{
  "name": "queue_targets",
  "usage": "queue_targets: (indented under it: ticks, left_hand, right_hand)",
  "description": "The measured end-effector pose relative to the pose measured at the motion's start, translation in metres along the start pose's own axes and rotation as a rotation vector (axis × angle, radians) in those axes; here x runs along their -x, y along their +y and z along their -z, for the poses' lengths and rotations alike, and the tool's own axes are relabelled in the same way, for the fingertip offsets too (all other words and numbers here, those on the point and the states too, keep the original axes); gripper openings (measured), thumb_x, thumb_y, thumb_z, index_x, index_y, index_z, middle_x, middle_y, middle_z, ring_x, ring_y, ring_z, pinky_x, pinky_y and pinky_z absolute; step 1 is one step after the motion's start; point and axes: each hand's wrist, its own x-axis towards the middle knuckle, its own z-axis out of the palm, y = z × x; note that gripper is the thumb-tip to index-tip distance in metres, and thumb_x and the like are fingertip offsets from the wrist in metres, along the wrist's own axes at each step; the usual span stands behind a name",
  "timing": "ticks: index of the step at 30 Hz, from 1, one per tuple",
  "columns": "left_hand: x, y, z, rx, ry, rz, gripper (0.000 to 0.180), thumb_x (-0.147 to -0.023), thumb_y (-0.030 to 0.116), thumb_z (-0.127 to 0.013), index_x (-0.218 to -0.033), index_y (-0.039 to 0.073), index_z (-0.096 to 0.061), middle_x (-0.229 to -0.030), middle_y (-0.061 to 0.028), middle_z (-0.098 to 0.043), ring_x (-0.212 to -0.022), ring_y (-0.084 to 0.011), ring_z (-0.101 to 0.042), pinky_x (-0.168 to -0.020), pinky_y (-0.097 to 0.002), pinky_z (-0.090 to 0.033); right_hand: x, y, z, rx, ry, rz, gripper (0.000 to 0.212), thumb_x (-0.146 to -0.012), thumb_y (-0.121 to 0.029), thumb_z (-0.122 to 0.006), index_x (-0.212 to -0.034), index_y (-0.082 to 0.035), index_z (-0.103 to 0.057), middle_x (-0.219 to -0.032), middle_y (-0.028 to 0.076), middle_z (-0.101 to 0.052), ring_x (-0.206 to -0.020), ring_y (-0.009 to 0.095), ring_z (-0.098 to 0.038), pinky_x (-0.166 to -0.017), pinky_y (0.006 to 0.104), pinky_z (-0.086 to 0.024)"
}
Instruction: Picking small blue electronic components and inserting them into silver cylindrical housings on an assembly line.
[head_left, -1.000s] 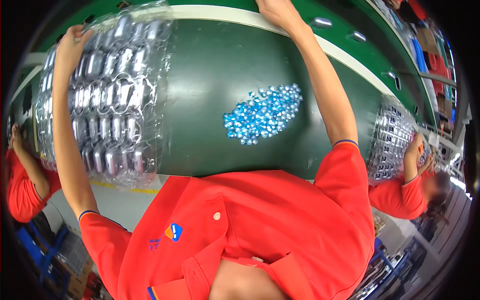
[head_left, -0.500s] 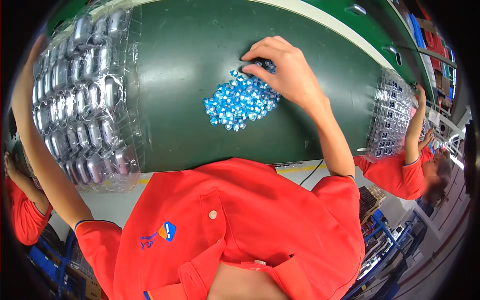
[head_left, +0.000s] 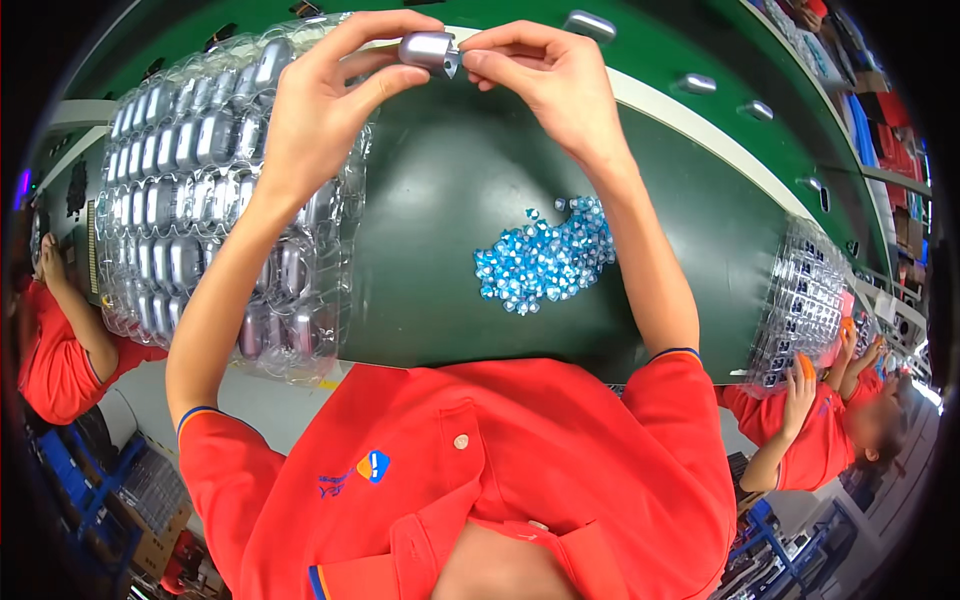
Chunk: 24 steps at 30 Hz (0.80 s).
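My left hand [head_left: 318, 105] pinches a silver rounded casing [head_left: 427, 50] between thumb and fingers, over the far side of the green table. Against the casing's right end, where a small notched part sticks out, are the closed fingertips of my right hand [head_left: 560, 85]. Whatever those fingertips hold is too small and too covered to make out. Nearer to me, left of my right forearm, lies a loose pile of small blue and white shiny pieces [head_left: 540, 262]. A clear plastic tray [head_left: 352, 270] with rows of similar silver casings is partly behind my left forearm.
Another clear tray [head_left: 790, 300] with dark-marked cells lies at the right. Beyond the pale rail [head_left: 690, 120], several silver casings [head_left: 697, 84] rest on a green surface. Co-workers in red sit at the left [head_left: 70, 350] and right [head_left: 810, 430], the right one holding something orange.
My left hand has come from the left tray with a silver casing. My right hand has left the pile and risen to meet it. The whole view has shifted.
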Motion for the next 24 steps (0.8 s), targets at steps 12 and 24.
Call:
queue_targets:
  ticks: [12,24]
  left_hand:
    - [-0.003,-0.001,0.003,-0.125,0.095,-0.222,0.031,-0.084,-0.006,-0.069,-0.115,0.001,-0.069,-0.111,-0.0077,-0.07,-0.1,-0.0184,-0.069,-0.086,-0.0312,-0.058]
    - [-0.002,0.017,0.01,-0.28,0.129,-0.208,0.026,-0.086,-0.001,-0.069,-0.112,0.002,-0.07,-0.107,-0.0075,-0.071,-0.101,-0.0176,-0.069,-0.086,-0.0298,-0.057]
  right_hand:
    - [-0.022,0.005,-0.015,-0.104,-0.153,-0.179,0.032,-0.094,-0.018,-0.059,-0.116,0.005,-0.061,-0.105,0.028,-0.064,-0.094,0.043,-0.064,-0.083,0.0467,-0.053]
    - [-0.023,0.014,-0.021,-0.424,-0.1,-0.124,0.024,-0.093,-0.006,-0.063,-0.115,0.005,-0.065,-0.099,0.013,-0.072,-0.084,0.017,-0.07,-0.079,0.0258,-0.056]
